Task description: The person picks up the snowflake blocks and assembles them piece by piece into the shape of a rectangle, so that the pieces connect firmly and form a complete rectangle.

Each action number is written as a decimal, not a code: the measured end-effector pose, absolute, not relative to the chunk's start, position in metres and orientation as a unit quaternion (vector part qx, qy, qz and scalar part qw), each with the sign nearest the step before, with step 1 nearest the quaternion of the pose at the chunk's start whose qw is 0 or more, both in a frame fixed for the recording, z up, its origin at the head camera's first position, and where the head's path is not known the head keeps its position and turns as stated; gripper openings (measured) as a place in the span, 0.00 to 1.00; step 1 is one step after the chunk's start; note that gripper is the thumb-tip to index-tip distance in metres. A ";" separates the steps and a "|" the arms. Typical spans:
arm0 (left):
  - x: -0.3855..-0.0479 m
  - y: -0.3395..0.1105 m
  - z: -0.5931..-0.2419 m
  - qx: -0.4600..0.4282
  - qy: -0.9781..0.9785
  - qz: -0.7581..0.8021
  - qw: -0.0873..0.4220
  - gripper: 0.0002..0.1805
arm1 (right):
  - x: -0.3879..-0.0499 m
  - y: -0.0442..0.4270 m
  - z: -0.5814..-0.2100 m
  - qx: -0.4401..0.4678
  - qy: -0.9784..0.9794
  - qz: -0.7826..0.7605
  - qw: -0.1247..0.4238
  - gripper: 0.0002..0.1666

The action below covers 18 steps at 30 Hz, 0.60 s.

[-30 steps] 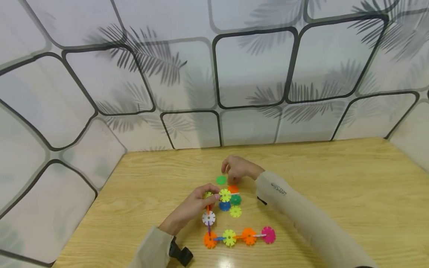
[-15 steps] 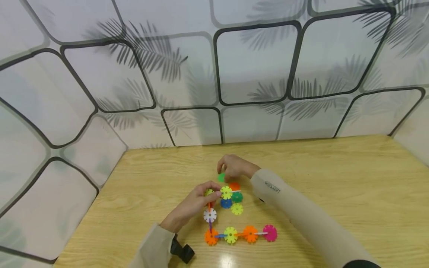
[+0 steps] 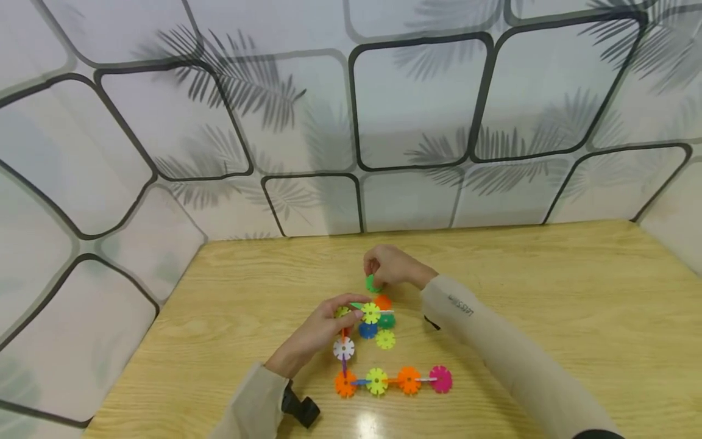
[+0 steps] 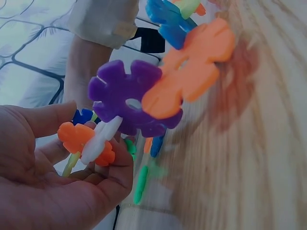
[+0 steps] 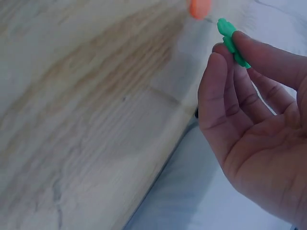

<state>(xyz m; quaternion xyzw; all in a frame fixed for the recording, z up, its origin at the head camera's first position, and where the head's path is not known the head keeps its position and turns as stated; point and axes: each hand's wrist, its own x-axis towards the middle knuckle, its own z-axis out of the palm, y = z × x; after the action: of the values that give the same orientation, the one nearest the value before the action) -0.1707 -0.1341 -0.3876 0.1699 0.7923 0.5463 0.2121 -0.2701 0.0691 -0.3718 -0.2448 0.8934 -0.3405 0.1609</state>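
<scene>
My left hand (image 3: pixel 315 332) holds the upper end of a chain of notched plastic linking discs, near a yellow disc (image 3: pixel 370 313). Down from it run a white disc (image 3: pixel 343 348) and a purple disc (image 4: pixel 112 91) to an orange corner disc (image 3: pixel 345 384). In the left wrist view, thumb and fingers grip around an orange disc (image 4: pixel 76 138) slotted with the white one. My right hand (image 3: pixel 393 267), beyond the chain, pinches a green disc (image 5: pixel 232 44) between thumb and fingertips. The right wrist view shows that disc nearly edge-on.
The chain's lower row continues right through yellow (image 3: pixel 376 381) and orange (image 3: pixel 409 380) discs to a pink disc (image 3: pixel 440 378). Inside the bend are a blue disc (image 3: pixel 368 330), a dark green disc (image 3: pixel 386 321) and a yellow disc (image 3: pixel 386 339). A patterned backdrop (image 3: pixel 411 201) borders the wooden table (image 3: pixel 521 292).
My right hand has taken hold of the green disc that lay on the table and tilted it up, shifting slightly right. The left hand keeps its hold on the chain.
</scene>
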 end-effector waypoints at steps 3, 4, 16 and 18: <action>-0.172 -0.132 -0.386 0.168 0.794 0.545 0.210 0.19 | -0.270 0.078 -0.370 -0.236 0.883 -0.372 0.159 0.10; -0.172 -0.131 -0.386 0.168 0.795 0.545 0.207 0.19 | -0.269 0.080 -0.369 -0.232 0.880 -0.382 0.158 0.10; -0.174 -0.123 -0.387 0.153 0.794 0.555 0.197 0.18 | -0.253 0.103 -0.362 -0.242 0.864 -0.416 0.148 0.06; -0.175 -0.122 -0.388 0.151 0.794 0.556 0.192 0.18 | -0.250 0.107 -0.361 -0.247 0.861 -0.420 0.147 0.06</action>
<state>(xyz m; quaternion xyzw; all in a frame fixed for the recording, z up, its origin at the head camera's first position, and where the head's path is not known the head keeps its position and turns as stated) -0.1746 -0.1220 -0.3876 0.1508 0.7942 0.5563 0.1924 -0.2502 0.1067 -0.3615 -0.2470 0.8611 -0.4195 0.1468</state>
